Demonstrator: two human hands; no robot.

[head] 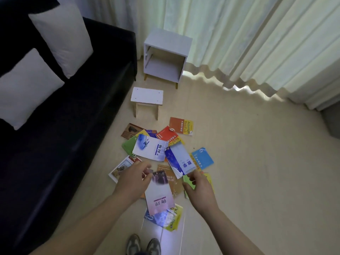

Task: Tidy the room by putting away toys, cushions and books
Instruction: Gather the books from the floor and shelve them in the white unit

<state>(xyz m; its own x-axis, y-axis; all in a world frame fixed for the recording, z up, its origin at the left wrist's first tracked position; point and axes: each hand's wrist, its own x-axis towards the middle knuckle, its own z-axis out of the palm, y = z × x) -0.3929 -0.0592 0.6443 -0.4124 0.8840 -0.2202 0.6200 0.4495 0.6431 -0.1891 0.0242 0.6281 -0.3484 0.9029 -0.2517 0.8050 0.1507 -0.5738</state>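
head view: left hand (pixel 133 178) is pinching the pink physics book (pixel 159 197), right hand (pixel 199 189) is gripping the blue maths book (pixel 179 160); stacking them edge-aligned is looking wisest.

Place: I read this as a home, probably a living room | Evidence: dark sofa (pixel 82 107) with two white cushions (pixel 62 39), floor-length pale curtains (pixel 239 43), small white cabinet (pixel 168 40), low stool (pixel 147 96) | Floor (pixel 248 153): books (pixel 150 147) strewn about, light dim.
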